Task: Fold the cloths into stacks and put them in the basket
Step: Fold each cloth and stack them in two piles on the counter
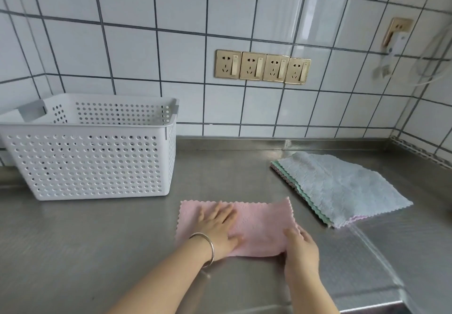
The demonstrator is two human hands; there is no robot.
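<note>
We are folding the pink cloth [254, 225] on the counter [97, 240], left hand [220, 225] flat, fingers spread, right hand [299, 245] pinching its corner; next, probably fold it rightward-to-left, then the basket [90, 164].

Four gold wall sockets [263, 67] sit in the white tiled wall [146, 52] above a steel counter [73, 240].
</note>
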